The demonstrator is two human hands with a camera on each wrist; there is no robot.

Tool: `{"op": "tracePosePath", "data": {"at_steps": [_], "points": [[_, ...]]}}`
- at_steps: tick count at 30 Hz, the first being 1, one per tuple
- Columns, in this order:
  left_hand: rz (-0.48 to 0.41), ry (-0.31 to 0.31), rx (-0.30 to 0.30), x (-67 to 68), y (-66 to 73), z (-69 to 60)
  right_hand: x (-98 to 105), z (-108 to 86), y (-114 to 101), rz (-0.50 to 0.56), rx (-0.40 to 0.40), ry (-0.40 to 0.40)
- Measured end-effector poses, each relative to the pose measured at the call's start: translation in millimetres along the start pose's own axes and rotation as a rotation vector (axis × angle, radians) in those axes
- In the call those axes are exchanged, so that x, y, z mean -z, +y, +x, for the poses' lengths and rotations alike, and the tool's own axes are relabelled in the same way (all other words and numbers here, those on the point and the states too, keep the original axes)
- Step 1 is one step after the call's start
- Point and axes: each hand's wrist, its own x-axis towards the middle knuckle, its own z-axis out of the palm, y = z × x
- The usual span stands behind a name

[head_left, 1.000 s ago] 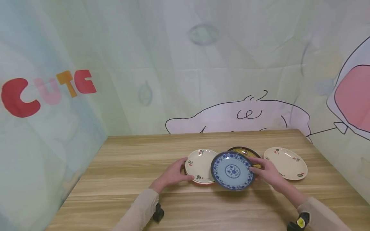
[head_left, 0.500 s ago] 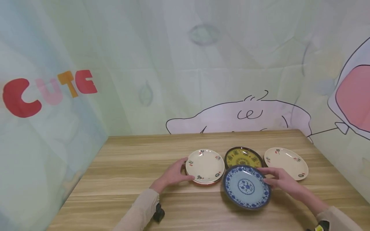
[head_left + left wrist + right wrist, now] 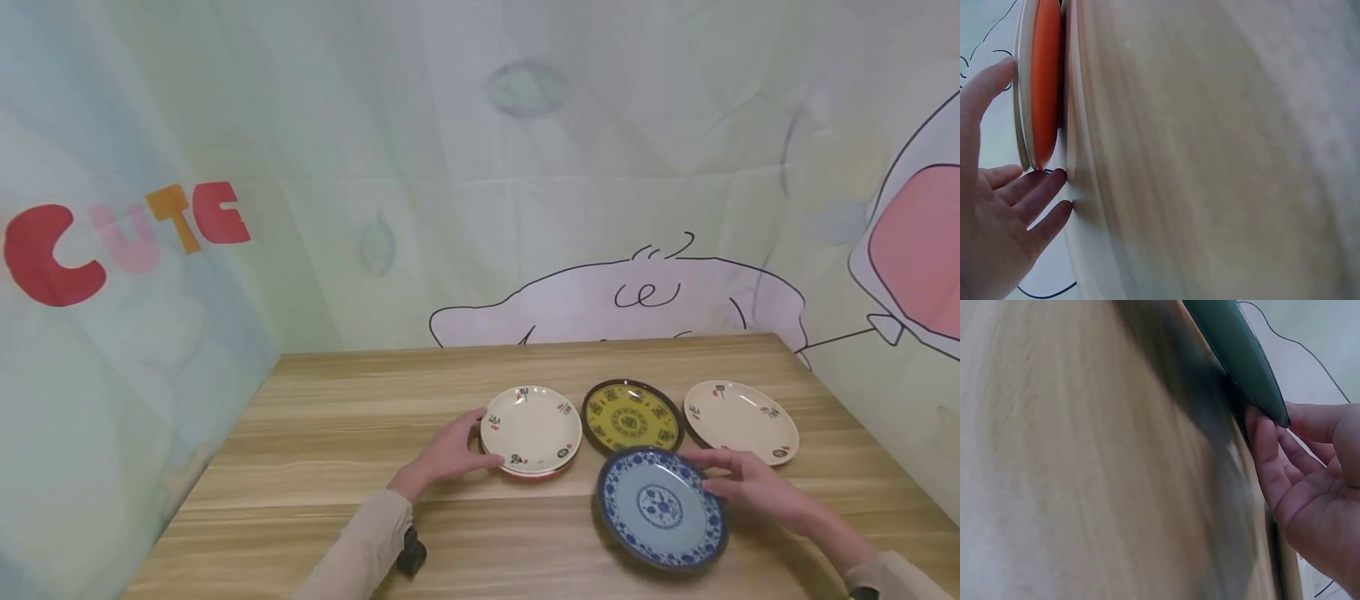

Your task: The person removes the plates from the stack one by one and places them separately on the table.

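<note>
My right hand (image 3: pixel 757 487) pinches the right rim of a blue-and-white floral plate (image 3: pixel 660 507); in the right wrist view the plate's dark green underside (image 3: pixel 1244 359) is tilted, its edge between thumb and fingers. At centre, my left hand (image 3: pixel 448 450) touches the left edge of a stack topped by a cream plate (image 3: pixel 532 429) with small floral motifs. Seen from the left wrist, an orange plate (image 3: pixel 1046 81) lies beneath the pale ones. The left thumb is at the upper rim, and the other fingers are loosely extended along the stack's edge.
Behind the blue plate lies a yellow patterned plate (image 3: pixel 630 417) with a dark rim. An oval cream plate (image 3: pixel 741 423) is at the right. All rest on a wood-grain table (image 3: pixel 360 400), with a printed curtain (image 3: pixel 337 208) rising behind it.
My right hand has carried the blue plate rightward and toward me, away from the cream stack, uncovering the yellow plate. My left hand has stayed at the stack.
</note>
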Motion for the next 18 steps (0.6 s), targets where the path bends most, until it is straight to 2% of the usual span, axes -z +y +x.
{"op": "tracePosePath", "data": {"at_steps": [8, 12, 15, 18], "points": [[0.006, 0.000, 0.015, -1.6, -2.2, 1.8, -0.7, -5.1, 5.3, 0.047, 0.016, -0.073], [0.016, 0.003, 0.004, -1.8, -3.5, 2.3, -0.9, -6.1, 8.5, 0.070, 0.032, -0.102], [0.016, 0.005, -0.009, -2.0, -3.4, 2.1, -1.0, -6.9, 10.8, 0.081, 0.043, -0.116], [0.016, -0.003, 0.007, -2.1, -2.9, 1.9, -1.8, -7.5, 11.8, 0.080, 0.039, -0.115]]}}
